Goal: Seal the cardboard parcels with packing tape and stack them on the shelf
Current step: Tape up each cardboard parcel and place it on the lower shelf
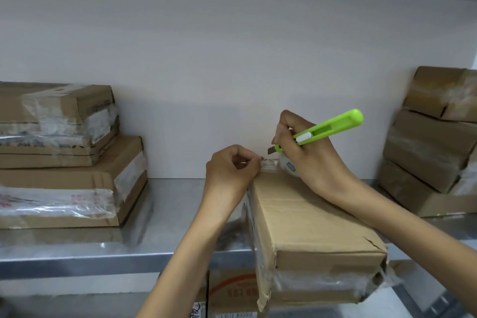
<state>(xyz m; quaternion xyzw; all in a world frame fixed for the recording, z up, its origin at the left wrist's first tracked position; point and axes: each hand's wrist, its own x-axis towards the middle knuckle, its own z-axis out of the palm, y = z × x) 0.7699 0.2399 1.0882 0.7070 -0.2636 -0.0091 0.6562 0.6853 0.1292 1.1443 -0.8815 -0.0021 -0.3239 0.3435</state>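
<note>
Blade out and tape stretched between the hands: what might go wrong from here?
1. The knife has its blade out, close to the left hand pinching the tape; a slip might nick it.
2. The right hand grips the knife while resting on the tape roll, so the cut may be unsteady.
3. The box seems to overhang the shelf front; pressing could tip it.

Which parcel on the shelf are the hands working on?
The lone middle parcel jutting over the shelf edge; left hand and right hand meet at its far end.
</note>
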